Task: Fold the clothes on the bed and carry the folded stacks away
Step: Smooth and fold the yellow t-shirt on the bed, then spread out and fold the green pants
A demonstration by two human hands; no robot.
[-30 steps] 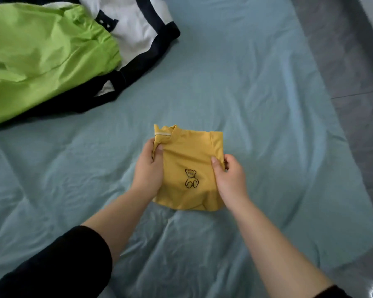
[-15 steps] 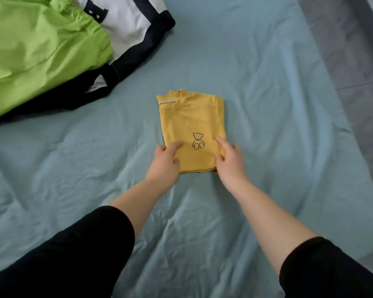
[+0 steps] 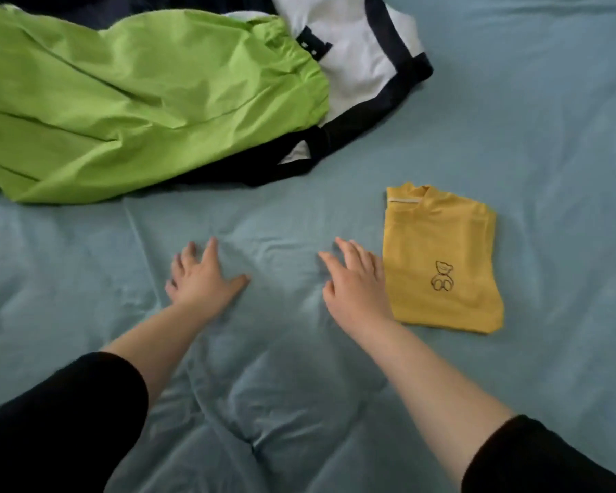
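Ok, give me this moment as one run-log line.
yellow shirt: folded, flat on sheet, unheld | left hand: open over sheet | right hand: open beside shirt | green garment, white-navy garment: unfolded

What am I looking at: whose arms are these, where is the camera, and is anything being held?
No machine: a person works bare-handed, filmed by one wide-angle camera worn on the head, looking down. The left hand and right hand are spread open over the blue bed sheet; neither has a grip on anything. Right of the right hand lies a folded yellow shirt with a bear drawing. Farther back lie an unfolded green garment and, partly under it, a white and navy garment.
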